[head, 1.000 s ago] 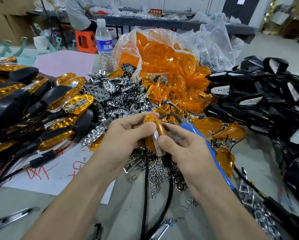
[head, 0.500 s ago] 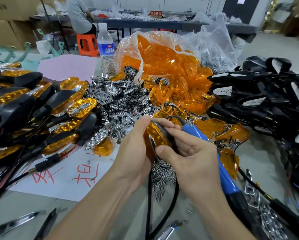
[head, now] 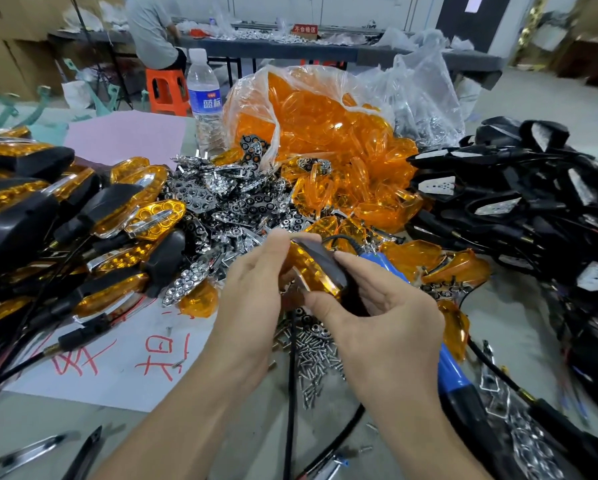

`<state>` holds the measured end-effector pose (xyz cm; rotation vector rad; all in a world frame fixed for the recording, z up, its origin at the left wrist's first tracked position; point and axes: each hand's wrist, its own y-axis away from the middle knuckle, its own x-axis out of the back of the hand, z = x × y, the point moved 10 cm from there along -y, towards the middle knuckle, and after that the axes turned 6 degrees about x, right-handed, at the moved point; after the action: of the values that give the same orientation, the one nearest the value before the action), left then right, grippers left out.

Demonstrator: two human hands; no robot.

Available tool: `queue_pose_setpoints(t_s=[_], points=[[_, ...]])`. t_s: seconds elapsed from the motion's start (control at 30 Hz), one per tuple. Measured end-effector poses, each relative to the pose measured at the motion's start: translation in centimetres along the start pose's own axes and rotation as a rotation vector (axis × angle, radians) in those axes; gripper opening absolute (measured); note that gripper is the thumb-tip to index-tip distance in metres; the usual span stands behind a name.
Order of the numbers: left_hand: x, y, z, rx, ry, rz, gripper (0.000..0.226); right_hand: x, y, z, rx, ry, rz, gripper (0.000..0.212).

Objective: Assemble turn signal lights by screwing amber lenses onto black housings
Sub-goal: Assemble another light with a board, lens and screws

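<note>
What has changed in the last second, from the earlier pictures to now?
The amber-and-black turn signal light was turned over between both hands: its amber lens faced the camera before, now its black housing shows on top. The left hand and right hand kept pinching it; the blue electric screwdriver stayed under the right hand.
</note>
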<state>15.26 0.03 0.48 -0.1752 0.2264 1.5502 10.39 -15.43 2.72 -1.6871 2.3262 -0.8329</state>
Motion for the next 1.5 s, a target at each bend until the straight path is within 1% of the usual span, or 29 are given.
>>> queue_pose_setpoints(t_s=[0.07, 0.1, 0.2, 0.27, 0.33, 0.37, 0.47, 0.53, 0.6, 0.7, 0.77, 0.83, 0.9, 0.93, 1.0, 1.07, 1.13, 1.2, 1.3, 1.4, 1.43, 1.5], points=[[0.0, 0.2, 0.2, 0.005, -0.015, -0.008, 0.034, 0.4, 0.3, -0.2, 0.015, 0.090, 0.016, 0.059], [-0.1, 0.2, 0.2, 0.010, -0.010, -0.012, 0.031, 0.2, 0.3, -0.2, 0.011, 0.104, 0.007, 0.057], [-0.3, 0.1, 0.2, 0.021, 0.024, -0.037, 0.038, -1.0, 0.2, -0.4, 0.007, 0.200, -0.089, 0.042], [-0.3, 0.0, 0.2, 0.026, 0.026, -0.055, 0.038, -1.6, 0.3, -0.1, 0.018, 0.271, -0.153, 0.040], [-0.2, -0.1, 0.0, 0.030, 0.006, -0.059, 0.037, -1.8, 0.5, 0.5, 0.014, 0.264, -0.182, 0.052], [-0.1, -0.1, 0.0, 0.027, -0.008, -0.058, 0.038, -1.8, 0.6, 0.6, 0.014, 0.250, -0.191, 0.054], [-0.1, 0.1, 0.1, 0.009, -0.061, -0.040, 0.042, -2.2, 0.5, 0.6, 0.032, 0.203, -0.212, 0.052], [-0.1, 0.1, 0.0, 0.004, -0.068, -0.029, 0.036, -2.3, 0.6, 0.5, 0.034, 0.185, -0.212, 0.054], [-0.2, 0.1, -0.1, 0.035, -0.006, -0.055, 0.032, -2.2, 0.7, 0.4, 0.044, 0.178, -0.187, 0.056], [-0.7, 0.1, -0.2, 0.109, 0.153, -0.161, 0.043, -1.7, 0.9, 0.0, 0.070, 0.165, -0.118, 0.056], [-0.9, 0.1, -0.1, 0.146, 0.204, -0.209, 0.046, -1.8, 0.8, -0.1, 0.077, 0.147, -0.101, 0.056], [-1.2, 0.2, -0.3, 0.174, 0.217, -0.243, 0.043, -1.9, 0.7, -0.1, 0.065, 0.087, -0.107, 0.053], [-1.6, 0.1, -0.5, 0.187, 0.214, -0.262, 0.038, -2.3, 0.6, 0.2, 0.018, -0.009, -0.135, 0.045], [-1.7, 0.0, -0.6, 0.191, 0.196, -0.266, 0.039, -2.5, 0.5, 0.3, -0.009, -0.041, -0.158, 0.045], [-1.9, -0.2, -0.8, 0.221, 0.166, -0.277, 0.050, -3.2, 0.1, 0.3, -0.033, -0.094, -0.216, 0.044], [-2.3, -0.2, -1.1, 0.266, 0.189, -0.325, 0.063, -3.6, -0.2, 0.3, -0.047, -0.166, -0.258, 0.040], [-2.8, -0.1, -1.2, 0.264, 0.209, -0.356, 0.066, -3.8, -0.4, 0.6, -0.070, -0.243, -0.282, 0.039], [-3.2, -0.3, -1.4, 0.249, 0.228, -0.362, 0.065, -4.1, -0.5, 1.2, -0.102, -0.319, -0.295, 0.037], [-3.8, -0.6, -1.3, 0.208, 0.238, -0.350, 0.065, -4.6, -0.5, 2.1, -0.169, -0.409, -0.310, 0.036], [-3.6, -1.0, -1.0, 0.180, 0.265, -0.292, 0.067, -5.5, -0.5, 2.7, -0.256, -0.512, -0.337, 0.031], [-3.6, -1.1, -1.0, 0.185, 0.280, -0.283, 0.066, -5.9, -0.4, 2.9, -0.285, -0.546, -0.344, 0.028], [-3.6, -1.3, -1.2, 0.197, 0.291, -0.271, 0.056, -6.5, -0.2, 3.3, -0.351, -0.606, -0.330, 0.025]])
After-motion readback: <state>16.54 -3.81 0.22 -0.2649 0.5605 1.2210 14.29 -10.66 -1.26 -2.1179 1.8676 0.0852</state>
